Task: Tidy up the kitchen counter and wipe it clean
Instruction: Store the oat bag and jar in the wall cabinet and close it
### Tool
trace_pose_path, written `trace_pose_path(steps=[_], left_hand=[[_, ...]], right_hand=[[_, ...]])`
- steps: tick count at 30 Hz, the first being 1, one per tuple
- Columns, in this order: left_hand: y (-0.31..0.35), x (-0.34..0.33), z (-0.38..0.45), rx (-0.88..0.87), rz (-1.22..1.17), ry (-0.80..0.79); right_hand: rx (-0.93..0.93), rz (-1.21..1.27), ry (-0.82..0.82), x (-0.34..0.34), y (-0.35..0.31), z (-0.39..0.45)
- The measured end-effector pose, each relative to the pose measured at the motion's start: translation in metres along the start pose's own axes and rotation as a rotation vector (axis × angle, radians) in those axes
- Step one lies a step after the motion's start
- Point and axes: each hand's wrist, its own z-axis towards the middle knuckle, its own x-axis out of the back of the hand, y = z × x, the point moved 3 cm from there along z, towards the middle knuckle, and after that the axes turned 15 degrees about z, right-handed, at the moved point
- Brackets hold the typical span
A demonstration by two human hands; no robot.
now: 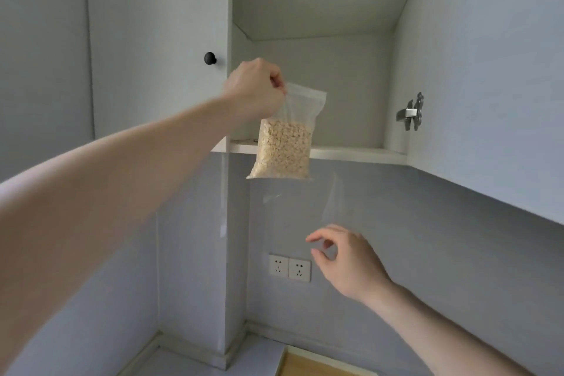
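My right hand (345,262) hovers low, fingers loosely curled, holding nothing; farther up, my left hand (254,88) pinches the top corner of a clear plastic zip bag of pale oats (283,146), hanging upright before the open grey cabinet (320,76)
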Motion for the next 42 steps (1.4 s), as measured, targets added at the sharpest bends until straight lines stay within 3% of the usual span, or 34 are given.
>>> trace_pose_path(steps=[4, 7, 14, 22, 26, 33, 39, 42], left_hand=[[0.014, 0.003, 0.044, 0.046, 0.036, 0.03], [0.023, -0.003, 0.069, 0.117, 0.075, 0.047], [0.02, -0.044, 0.098, 0.244, 0.056, -0.035], [-0.012, -0.092, 0.094, 0.34, 0.006, -0.118], [-0.018, -0.096, 0.09, 0.333, -0.086, -0.261], [-0.03, -0.135, 0.058, 0.266, -0.021, -0.582], [-0.036, -0.134, 0.042, 0.244, -0.109, -0.495], [-0.026, -0.121, 0.018, 0.174, -0.158, -0.283]], right_hand=[[0.174, 0.07, 0.225, 0.043, -0.045, 0.057], [0.193, 0.037, 0.297, 0.06, -0.055, 0.088], [0.132, -0.207, 0.256, 0.068, -0.032, 0.105], [0.132, -0.255, 0.225, 0.065, -0.027, 0.104], [0.129, -0.27, 0.232, 0.063, -0.026, 0.105], [0.129, -0.291, 0.257, 0.055, -0.028, 0.104], [0.159, -0.262, 0.23, 0.052, -0.028, 0.095], [0.219, -0.133, 0.253, 0.045, -0.026, 0.069]])
